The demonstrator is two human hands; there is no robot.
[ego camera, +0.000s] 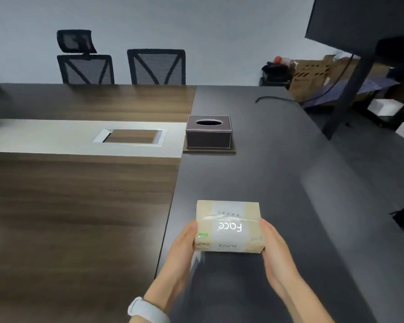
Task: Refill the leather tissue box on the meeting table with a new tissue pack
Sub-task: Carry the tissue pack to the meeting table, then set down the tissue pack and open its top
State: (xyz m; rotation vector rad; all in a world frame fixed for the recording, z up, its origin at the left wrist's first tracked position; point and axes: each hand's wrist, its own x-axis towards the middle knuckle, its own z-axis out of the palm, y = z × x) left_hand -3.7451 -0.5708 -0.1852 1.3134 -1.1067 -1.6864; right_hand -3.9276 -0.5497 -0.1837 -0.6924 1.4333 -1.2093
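Observation:
A beige tissue pack [229, 226] printed "Face" is held between both hands above the near part of the table. My left hand [184, 243] grips its left end and my right hand [272, 243] grips its right end. The dark brown leather tissue box [208, 136] with white stitching stands farther away on a thin base, at the middle of the meeting table [254, 178]. Its oval top slot looks dark, with no tissue showing.
Left of the box, a recessed metal cable hatch [131, 136] sits in the table's silver strip. Two black mesh chairs [156, 66] stand at the far side. A black cable [273, 99] lies at the far right edge. A dark screen stand [350, 85] and cardboard boxes [310, 75] are beyond.

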